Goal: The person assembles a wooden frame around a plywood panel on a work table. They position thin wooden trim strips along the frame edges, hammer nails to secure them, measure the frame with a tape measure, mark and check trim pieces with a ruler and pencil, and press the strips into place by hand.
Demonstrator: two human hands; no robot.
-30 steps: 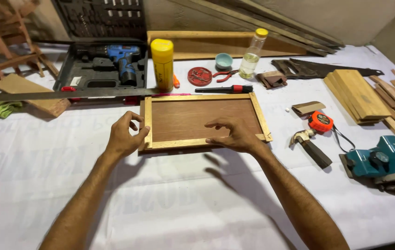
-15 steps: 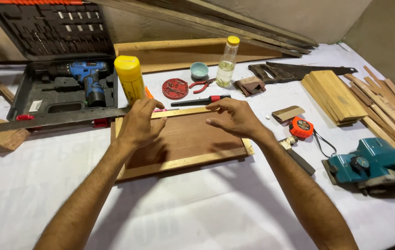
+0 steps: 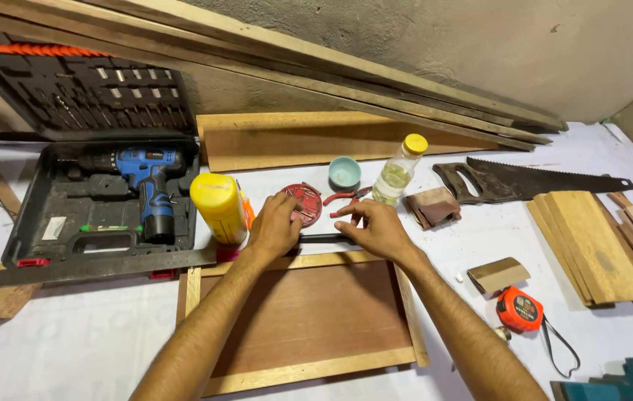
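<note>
Screwdriver (image 3: 325, 238), a slim dark tool, lies flat on the counter (image 3: 93, 341) just beyond the far rail of the wooden framed panel (image 3: 309, 319), and both hands meet over it. At the far left the open tool case (image 3: 71, 223) holds a blue cordless drill (image 3: 145, 182), and a long metal ruler (image 3: 86, 267) lies along its front edge. A yellow can (image 3: 217, 208) stands just beside the left hand (image 3: 275, 226), whose fingers are curled down together over the tool's left end; I cannot tell if they are already clamped on it. The right hand (image 3: 376, 229) has its fingers bent and near together, with the tips touching the tool's right part. Behind the hands are a red round lid (image 3: 303, 202), red pliers (image 3: 346, 199), a small blue bowl (image 3: 344, 172) and a bottle with a yellow cap (image 3: 396, 169). To do this well, I think 1 hand should take the tool firmly by the handle, lift it straight up, and keep the elbow away from the can, which could tip easily. Further right, well apart, lie a handsaw (image 3: 524, 180) and an orange tape measure (image 3: 518, 309).
</note>
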